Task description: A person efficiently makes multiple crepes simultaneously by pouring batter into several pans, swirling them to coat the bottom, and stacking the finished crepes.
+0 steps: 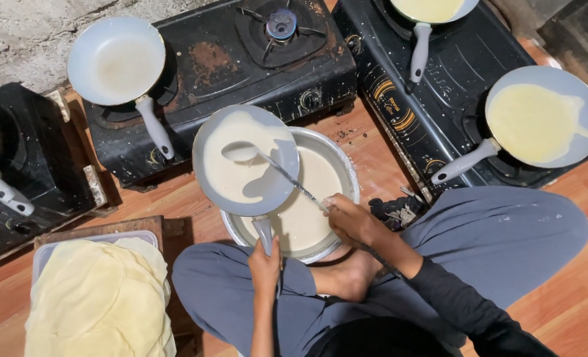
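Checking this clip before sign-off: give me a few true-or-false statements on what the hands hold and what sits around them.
1. The left hand holds a pan by its handle over the batter bowl. True.
2. The right hand holds a spatula. False: it holds a ladle, whose scoop is over the pan.
3. The held pan is dry. False: pale batter covers much of it.
4. A stack of thin cooked sheets lies at lower left. True.
5. The pan at far right is empty. False: a yellow layer covers it.

Glossy metal batter bowl, smooth pale-coated pan, rough wooden floor.
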